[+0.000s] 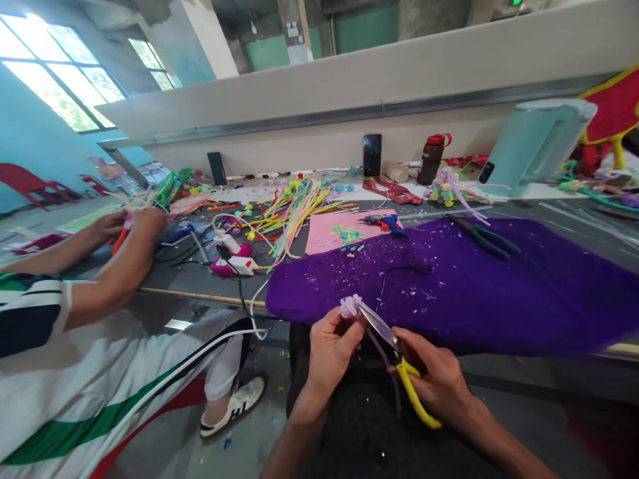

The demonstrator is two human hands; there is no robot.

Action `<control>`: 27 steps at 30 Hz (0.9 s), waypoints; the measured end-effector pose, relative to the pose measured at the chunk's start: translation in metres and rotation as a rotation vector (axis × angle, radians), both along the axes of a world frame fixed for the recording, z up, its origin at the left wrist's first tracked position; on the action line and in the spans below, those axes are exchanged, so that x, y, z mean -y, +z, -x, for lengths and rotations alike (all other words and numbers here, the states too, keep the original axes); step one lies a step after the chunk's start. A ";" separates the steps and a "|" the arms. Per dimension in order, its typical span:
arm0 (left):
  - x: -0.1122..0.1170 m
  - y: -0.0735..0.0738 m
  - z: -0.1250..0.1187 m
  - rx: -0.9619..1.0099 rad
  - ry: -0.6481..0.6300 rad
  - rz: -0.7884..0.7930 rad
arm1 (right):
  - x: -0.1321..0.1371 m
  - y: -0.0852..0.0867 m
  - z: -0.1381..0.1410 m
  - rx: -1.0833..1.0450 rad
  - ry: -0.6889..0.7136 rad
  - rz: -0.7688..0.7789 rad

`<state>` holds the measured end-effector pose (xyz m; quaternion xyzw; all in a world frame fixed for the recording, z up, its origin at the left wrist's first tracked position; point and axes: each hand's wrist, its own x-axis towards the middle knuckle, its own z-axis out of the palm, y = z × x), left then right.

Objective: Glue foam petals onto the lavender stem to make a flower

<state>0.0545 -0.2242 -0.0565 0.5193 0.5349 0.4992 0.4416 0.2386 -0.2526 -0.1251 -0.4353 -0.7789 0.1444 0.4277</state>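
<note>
My left hand [330,349] is closed around a small pale lilac fuzzy flower [349,306] made of pipe cleaner, whose thin stem hangs down between my hands. My right hand [435,379] grips yellow-handled scissors [394,352]. Their blades point up and left and reach the flower's base. Both hands are over my lap, just in front of the purple cloth [499,293] that covers the near part of the table.
A person in a striped shirt [30,313] sits at my left, hands [124,223] at the table. On the table lie coloured pipe cleaners [294,206], a pink sheet [329,229], a blue glue gun [382,223], pliers [482,236], a bottle [432,158], phones [372,154] and a pale kettle [536,143].
</note>
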 end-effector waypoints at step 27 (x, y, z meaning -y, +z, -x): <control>-0.003 -0.006 0.011 -0.117 0.083 -0.094 | 0.008 0.012 -0.010 -0.012 0.029 0.148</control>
